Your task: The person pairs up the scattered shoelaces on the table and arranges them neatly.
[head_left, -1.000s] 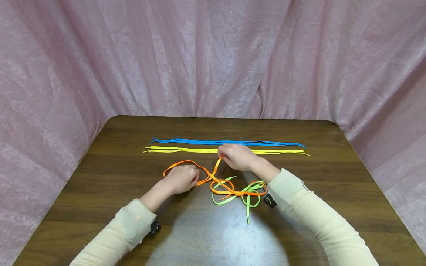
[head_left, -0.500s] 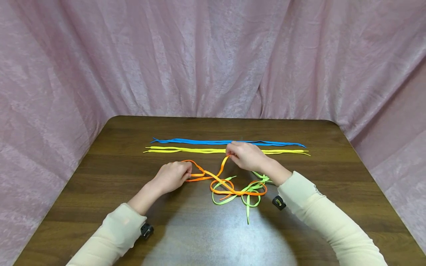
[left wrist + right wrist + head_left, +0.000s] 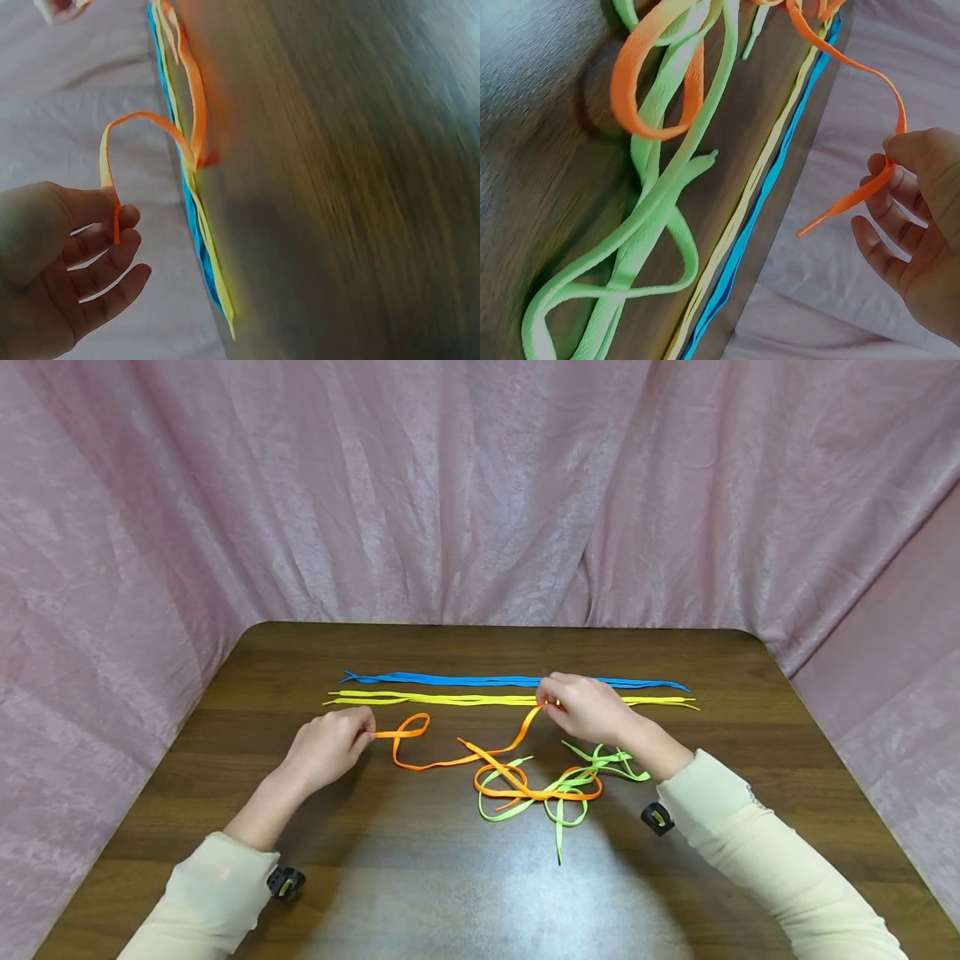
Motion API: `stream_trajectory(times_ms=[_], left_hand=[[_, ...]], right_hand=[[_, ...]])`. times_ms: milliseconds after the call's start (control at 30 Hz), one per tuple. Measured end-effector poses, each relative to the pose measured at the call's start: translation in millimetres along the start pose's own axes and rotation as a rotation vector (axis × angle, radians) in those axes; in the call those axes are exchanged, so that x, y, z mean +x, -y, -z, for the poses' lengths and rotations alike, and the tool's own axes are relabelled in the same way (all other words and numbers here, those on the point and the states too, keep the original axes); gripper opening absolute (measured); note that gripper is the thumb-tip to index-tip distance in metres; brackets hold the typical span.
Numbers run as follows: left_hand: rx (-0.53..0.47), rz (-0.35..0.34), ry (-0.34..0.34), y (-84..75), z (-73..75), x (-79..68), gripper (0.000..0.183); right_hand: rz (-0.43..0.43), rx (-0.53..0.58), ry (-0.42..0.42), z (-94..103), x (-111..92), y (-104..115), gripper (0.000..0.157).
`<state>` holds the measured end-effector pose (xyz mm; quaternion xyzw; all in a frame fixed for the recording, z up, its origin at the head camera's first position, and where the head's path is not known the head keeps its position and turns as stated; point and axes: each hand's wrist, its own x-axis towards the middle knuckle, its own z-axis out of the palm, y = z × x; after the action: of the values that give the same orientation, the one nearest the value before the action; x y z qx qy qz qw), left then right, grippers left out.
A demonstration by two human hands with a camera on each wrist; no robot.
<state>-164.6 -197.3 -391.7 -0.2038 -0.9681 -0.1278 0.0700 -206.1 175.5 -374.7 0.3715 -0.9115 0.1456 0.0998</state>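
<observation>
An orange shoelace (image 3: 442,763) stretches between the two hands, with a small loop near the left one. My left hand (image 3: 330,745) pinches it between thumb and index finger, the other fingers loosely curved, as the left wrist view shows. Near its tipped end (image 3: 117,225) a short tail hangs below the thumb. My right hand (image 3: 585,706) pinches the lace close to its other end; in the right wrist view the orange tip (image 3: 840,204) sticks out past the fingers. Another orange lace (image 3: 536,795) lies looped over tangled light green laces (image 3: 558,814) on the table.
Yellow laces (image 3: 450,699) lie straight across the wooden table (image 3: 450,893), with blue laces (image 3: 465,681) parallel behind them. The right hand is above both rows. A pink curtain (image 3: 480,493) hangs behind the table.
My left hand has moved left, drawing its orange lace out of a wide loop into a longer run. The right hand has shifted right and slightly away, still pinching the lace.
</observation>
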Motion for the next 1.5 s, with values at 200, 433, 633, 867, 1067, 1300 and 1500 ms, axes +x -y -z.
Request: stream_trajectory(times_ms=[200, 433, 633, 867, 1067, 1300, 1500], left_hand=[[0.006, 0.042, -0.010, 20.1, 6.2, -7.2, 0.009], [0.021, 0.091, 0.000, 37.9, 10.7, -14.5, 0.006], [0.050, 0.134, -0.006, 51.9, 14.7, -20.4, 0.009], [0.048, 0.175, -0.019, 64.2, 19.1, -23.9, 0.009], [0.047, 0.197, -0.007, 74.0, 18.9, -21.8, 0.011], [0.046, 0.218, -0.026, 85.1, 18.0, -21.9, 0.011], [0.049, 0.245, -0.037, 90.9, 20.9, -25.5, 0.010]], right_hand=[[-0.006, -0.001, -0.018, 2.8, -6.0, -6.8, 0.008], [-0.011, -0.031, -0.053, 5.1, -17.0, -15.9, 0.008], [-0.064, -0.038, -0.056, 7.6, -27.2, -27.1, 0.008], [-0.097, -0.041, -0.062, 10.9, -42.6, -40.4, 0.009], [-0.112, -0.055, -0.087, 10.8, -54.8, -53.3, 0.011], [-0.152, -0.069, -0.091, 11.3, -71.5, -66.8, 0.013], [-0.208, -0.086, -0.121, 17.0, -87.3, -77.7, 0.014]])
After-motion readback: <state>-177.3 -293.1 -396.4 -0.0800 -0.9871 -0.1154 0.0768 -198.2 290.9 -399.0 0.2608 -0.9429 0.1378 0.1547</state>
